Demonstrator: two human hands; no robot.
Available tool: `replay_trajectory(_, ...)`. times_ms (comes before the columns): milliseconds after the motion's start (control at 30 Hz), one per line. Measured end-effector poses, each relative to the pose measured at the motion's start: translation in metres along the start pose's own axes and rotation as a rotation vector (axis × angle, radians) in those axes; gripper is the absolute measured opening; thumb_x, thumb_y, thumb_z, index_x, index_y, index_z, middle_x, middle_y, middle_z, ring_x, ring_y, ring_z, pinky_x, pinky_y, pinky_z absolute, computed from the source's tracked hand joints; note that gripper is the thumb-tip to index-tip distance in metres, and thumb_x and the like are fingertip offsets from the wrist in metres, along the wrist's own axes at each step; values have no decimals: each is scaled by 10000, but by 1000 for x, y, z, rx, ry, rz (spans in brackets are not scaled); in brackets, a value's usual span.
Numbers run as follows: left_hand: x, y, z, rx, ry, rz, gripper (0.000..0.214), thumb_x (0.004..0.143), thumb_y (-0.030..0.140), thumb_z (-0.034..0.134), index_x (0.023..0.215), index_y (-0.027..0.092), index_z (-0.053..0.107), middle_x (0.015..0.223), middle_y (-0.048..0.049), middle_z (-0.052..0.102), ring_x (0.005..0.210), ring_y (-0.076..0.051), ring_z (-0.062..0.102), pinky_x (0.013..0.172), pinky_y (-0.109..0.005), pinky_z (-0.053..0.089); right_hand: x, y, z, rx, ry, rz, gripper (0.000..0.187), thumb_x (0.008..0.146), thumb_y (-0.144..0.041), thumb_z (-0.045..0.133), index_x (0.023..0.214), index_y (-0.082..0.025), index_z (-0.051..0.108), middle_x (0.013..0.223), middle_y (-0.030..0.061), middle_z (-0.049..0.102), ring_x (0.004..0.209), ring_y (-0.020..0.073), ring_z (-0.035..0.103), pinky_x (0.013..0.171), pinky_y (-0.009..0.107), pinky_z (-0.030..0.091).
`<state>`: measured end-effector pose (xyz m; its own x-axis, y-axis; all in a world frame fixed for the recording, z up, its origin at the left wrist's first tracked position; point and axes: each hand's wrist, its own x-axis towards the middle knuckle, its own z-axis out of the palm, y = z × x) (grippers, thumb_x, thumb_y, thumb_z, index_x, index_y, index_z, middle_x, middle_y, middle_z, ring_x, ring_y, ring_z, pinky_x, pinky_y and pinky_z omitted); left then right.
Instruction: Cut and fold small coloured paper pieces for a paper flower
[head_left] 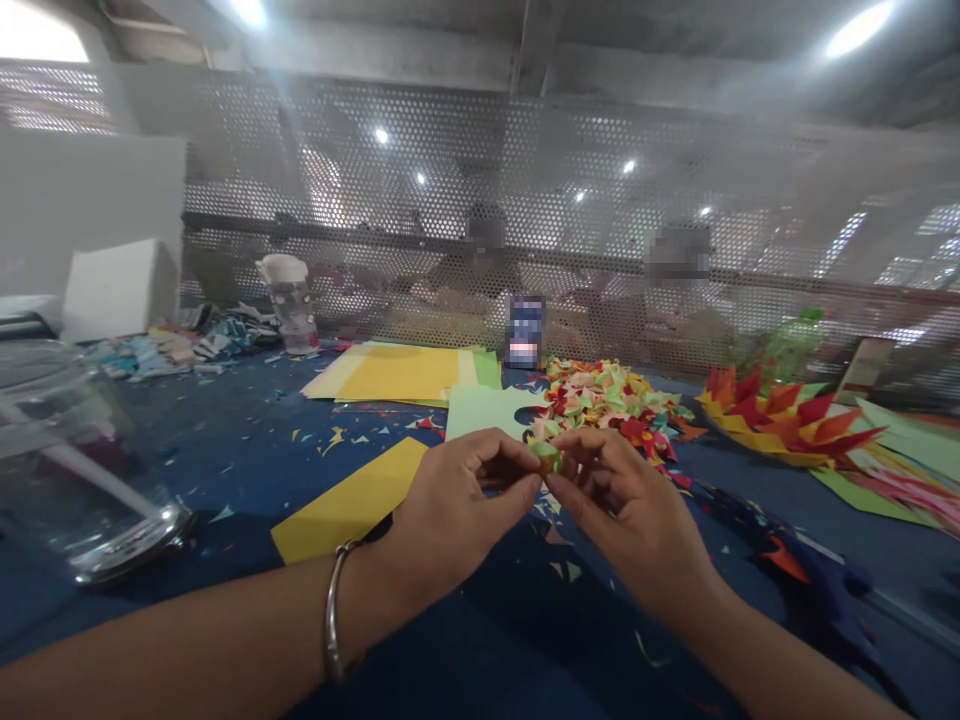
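Head view: fingertips mostly hide a small folded paper piece (545, 457), pinched between left hand (450, 510) and right hand (626, 510), palms down, wrists angled inward.

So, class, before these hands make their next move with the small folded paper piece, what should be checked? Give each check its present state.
1. Both hands on the piece: left hand and right hand pinch the small folded paper piece at the fingertips. Ok.
2. Piece held clear of the blue table: ok.
3. Fold lines of the piece visible: cannot tell, too small and blurred.
4. Pile of folded pieces just behind the hands: ok.
5. Yellow sheet lying flat beside the left hand: ok.
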<state>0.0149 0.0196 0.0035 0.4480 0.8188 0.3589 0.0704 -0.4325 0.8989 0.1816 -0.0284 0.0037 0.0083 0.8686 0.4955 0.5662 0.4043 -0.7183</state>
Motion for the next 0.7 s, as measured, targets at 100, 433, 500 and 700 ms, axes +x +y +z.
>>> replay_trajectory(100,1,-2,0,-30,-2,8,152,747,272,626,865,179,606,823,-18,682,754,-132,634,721,-264,522,0,-1,1,-1,2,-1,211,840,-273,573,1036,-227,511,732,-22,558,538,97,514,482,211,458)
replay_trajectory(433,1,0,1,11,-39,-4,164,737,265,622,871,174,594,838,-28,680,775,-143,644,741,-272,524,0,0,1,-41,-12,-10,211,844,-282,561,1040,-225,509,763,-10,573,544,104,513,507,234,460)
replay_trajectory(500,1,0,1,9,-39,3,158,735,257,616,867,176,590,842,-25,681,775,-142,645,744,-271,524,-1,1,1,-31,-20,-2,213,846,-282,555,1046,-225,508,777,-6,572,564,111,528,515,239,464)
replay_trajectory(700,1,-2,1,31,-16,21,133,740,248,609,855,182,597,828,-17,680,739,-126,627,700,-251,515,-1,0,3,19,-39,4,216,849,-272,551,1054,-227,502,781,-5,562,578,111,529,515,244,466)
